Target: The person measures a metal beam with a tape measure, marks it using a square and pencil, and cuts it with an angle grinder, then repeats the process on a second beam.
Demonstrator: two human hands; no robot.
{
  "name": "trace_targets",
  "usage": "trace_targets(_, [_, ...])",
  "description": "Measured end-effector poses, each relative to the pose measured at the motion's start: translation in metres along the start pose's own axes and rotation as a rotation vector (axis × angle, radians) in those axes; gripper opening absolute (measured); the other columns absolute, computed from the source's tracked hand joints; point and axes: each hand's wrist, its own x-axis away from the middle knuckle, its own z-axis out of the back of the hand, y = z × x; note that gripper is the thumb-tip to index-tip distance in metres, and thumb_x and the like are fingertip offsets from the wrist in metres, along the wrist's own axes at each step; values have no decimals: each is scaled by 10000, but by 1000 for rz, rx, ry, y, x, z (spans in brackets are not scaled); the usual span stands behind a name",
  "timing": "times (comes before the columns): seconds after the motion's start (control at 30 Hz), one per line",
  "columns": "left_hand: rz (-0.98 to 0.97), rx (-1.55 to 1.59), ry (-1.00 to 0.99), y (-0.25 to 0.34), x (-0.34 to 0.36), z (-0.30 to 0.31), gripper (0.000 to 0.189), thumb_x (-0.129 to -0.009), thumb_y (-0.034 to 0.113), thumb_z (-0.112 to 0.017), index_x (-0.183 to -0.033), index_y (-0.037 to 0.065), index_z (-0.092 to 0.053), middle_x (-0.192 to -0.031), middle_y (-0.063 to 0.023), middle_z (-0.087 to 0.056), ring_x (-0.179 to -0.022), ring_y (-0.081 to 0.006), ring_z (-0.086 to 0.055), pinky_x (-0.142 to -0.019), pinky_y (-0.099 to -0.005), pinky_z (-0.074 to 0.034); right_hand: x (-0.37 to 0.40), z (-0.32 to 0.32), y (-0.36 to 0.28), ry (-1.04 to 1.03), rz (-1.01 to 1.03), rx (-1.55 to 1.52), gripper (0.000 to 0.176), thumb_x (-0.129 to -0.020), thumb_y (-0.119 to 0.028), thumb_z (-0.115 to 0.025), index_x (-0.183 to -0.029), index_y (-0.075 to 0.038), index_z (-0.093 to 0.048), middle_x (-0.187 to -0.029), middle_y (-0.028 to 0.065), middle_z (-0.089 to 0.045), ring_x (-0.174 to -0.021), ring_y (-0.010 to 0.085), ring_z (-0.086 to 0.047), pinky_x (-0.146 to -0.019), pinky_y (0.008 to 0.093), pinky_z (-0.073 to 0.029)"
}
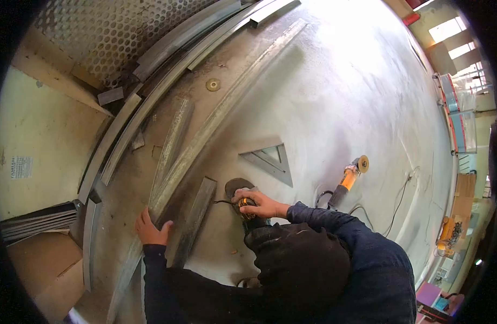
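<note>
My left hand [153,231] rests across a long square metal tube [227,102] on the floor, its fingers on one side and thumb on the other. My right hand [262,205] is closed around the body of an angle grinder [247,203] with yellow-orange parts. The grinder's dark disc [237,186] points away from me, and its rear end is hidden by my sleeve and dark head covering. Between my hands lies a shorter metal tube [193,221]. Another short tube [171,143] lies against the long one.
A metal set square [273,162] lies ahead. A second angle grinder [347,181] with its cord is at the right. A loose round disc [213,85] lies near the tubes. More metal lengths [135,113] and a perforated sheet [119,38] are at the left.
</note>
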Motion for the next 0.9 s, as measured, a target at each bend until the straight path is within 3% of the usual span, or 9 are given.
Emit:
trace_targets(0.17, [55,122,-1,-24,-11,-18,764,-734,318,-866,-1337,16,-507,-1312,-235,-524,-1227,-422,-496,-1017,-515,-410,2,-1,10,34,6,-107,452,-985,-307,-577,-1354,-48,-559,-1465,215,-482,-1464,357,-327,-1194,428,-238])
trace_targets(0.23, [68,134,59,-26,-6,-17,707,-721,300,-874,-1278,19,-542,-1256,-204,-564,-1190,-404,-527,-995,-497,-430,-6,-2,20,8,170,-64,387,-1002,-277,-549,-1305,-36,-538,-1274,158,-547,-1222,292,-527,-1060,397,-383])
trace_targets(0.33, [-13,98,327,18,14,8,728,-697,283,-886,-1286,28,-544,-1196,-179,-598,-1150,-388,-557,-990,-498,-433,-8,-15,-1,73,50,-33,469,-1016,-310,-540,-1394,-37,-481,-1324,198,-534,-1220,296,-539,-1041,396,-410])
trace_targets(0.47, [38,681,-255,87,56,23,920,-716,349,-875,-1466,68,-422,-1386,-203,-503,-1303,-387,-473,-1091,-506,-390,-25,-30,-37,-94,-51,-58,581,-1027,-362,-535,-1480,-36,-373,-1333,233,-541,-1163,322,-581,-1001,407,-449])
trace_targets(0.53, [-359,597,-96,130,65,26,969,-685,325,-886,-1491,89,-402,-1442,-188,-484,-1265,-396,-523,-1086,-493,-413,-30,-43,-47,-171,13,118,625,-1023,-390,-556,-1479,-30,-325,-1232,218,-599,-1100,314,-618,-955,411,-485])
trace_targets(0.67, [-370,850,-228,119,59,-19,819,-685,151,-829,-1419,98,-470,-1244,-192,-596,-1145,-398,-575,-955,-442,-489,-35,-52,-40,-216,169,180,527,-1019,-318,-588,-1398,-33,-358,-1159,211,-633,-1049,280,-660,-897,416,-512])
trace_targets(0.73, [-125,792,-146,107,50,-2,677,-701,117,-810,-1312,84,-521,-1182,-174,-609,-1096,-373,-602,-935,-427,-495,-33,-55,-55,-239,-133,-492,493,-1007,-295,-617,-1368,-58,-379,-1047,187,-679,-895,224,-683,-786,384,-545])
trace_targets(0.83, [25,743,99,60,46,-14,553,-756,84,-788,-1238,88,-517,-1124,-144,-614,-985,-328,-643,-859,-415,-522,-40,-51,-41,-248,37,40,358,-988,-236,-618,-1272,-45,-515,-932,171,-712,-847,265,-708,-738,414,-550])
trace_targets(0.9, [404,1559,45,38,48,-22,490,-834,67,-727,-1255,98,-479,-1098,-124,-613,-896,-311,-657,-794,-430,-541,-46,-56,-25,-406,165,253,311,-970,-226,-623,-1215,-45,-559,-930,174,-714,-852,312,-702,-740,441,-547])
